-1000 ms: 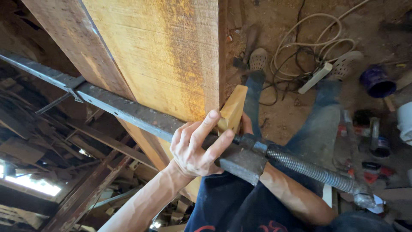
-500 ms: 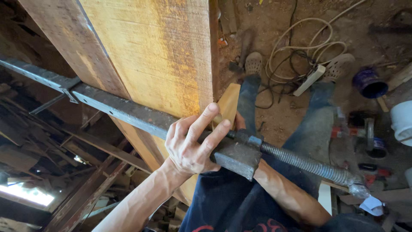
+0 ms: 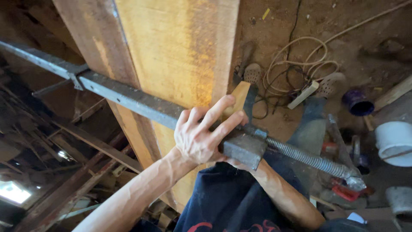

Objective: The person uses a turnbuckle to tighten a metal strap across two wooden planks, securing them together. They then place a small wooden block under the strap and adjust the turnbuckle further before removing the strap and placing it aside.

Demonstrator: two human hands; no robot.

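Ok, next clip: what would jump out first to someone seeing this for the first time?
The wide yellow-orange beam fills the upper middle, crossed by a long grey steel clamp bar running from upper left to a threaded screw at lower right. At centre the left hand lies over the clamp head and a small wood block set against the beam's edge; the right hand is mostly hidden beneath. A coiled cord lies on the dirt floor beyond.
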